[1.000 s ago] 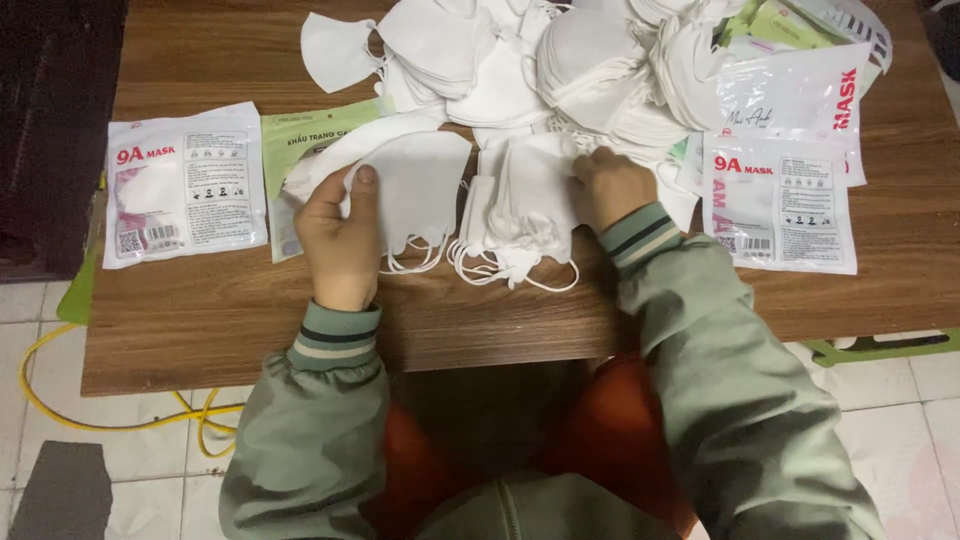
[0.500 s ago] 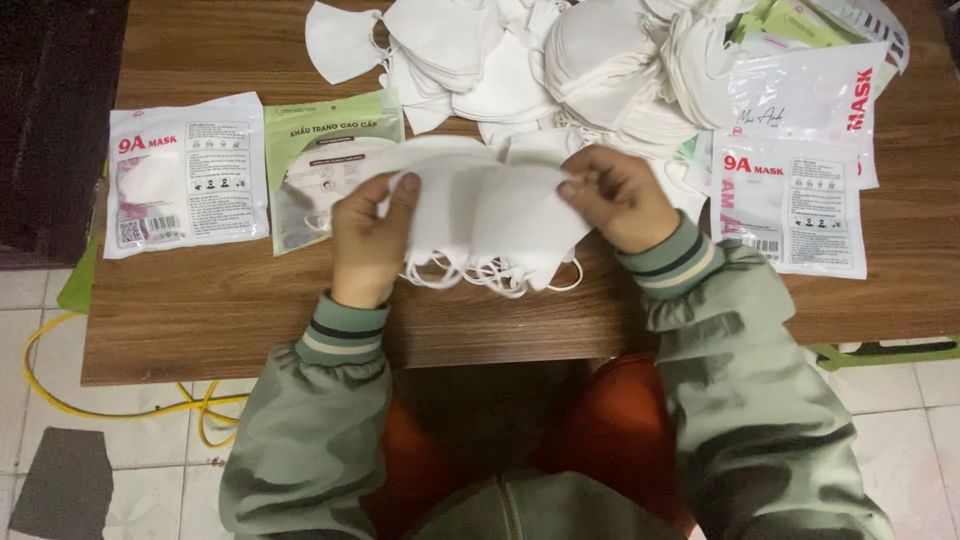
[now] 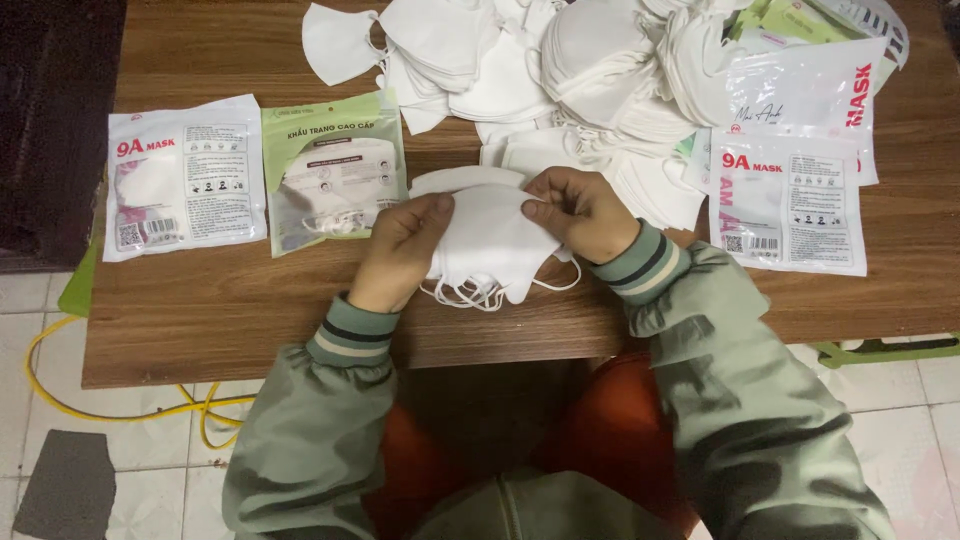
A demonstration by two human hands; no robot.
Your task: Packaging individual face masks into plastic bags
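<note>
**Both hands on a stack of masks**

Now, left hand (image 3: 405, 250) and right hand (image 3: 578, 210) each keep a closed grip on one small stack of white masks (image 3: 490, 240), held just above the wooden counter (image 3: 250, 300) near its front edge. Loose mask pile (image 3: 560, 60) behind; sealed mask packets (image 3: 185, 175) lie at left and right.

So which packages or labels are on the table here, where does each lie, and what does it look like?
White pouch: far left, flat, rectangular, red heading, small icons, barcode.
Green pouch: just right of it, beside the left hand, clear window showing white masks.
Second white pouch: right of the right hand, same look.
Clear bag: behind that, top right, red lettering.
Green packets: top right corner, mostly covered.
</note>
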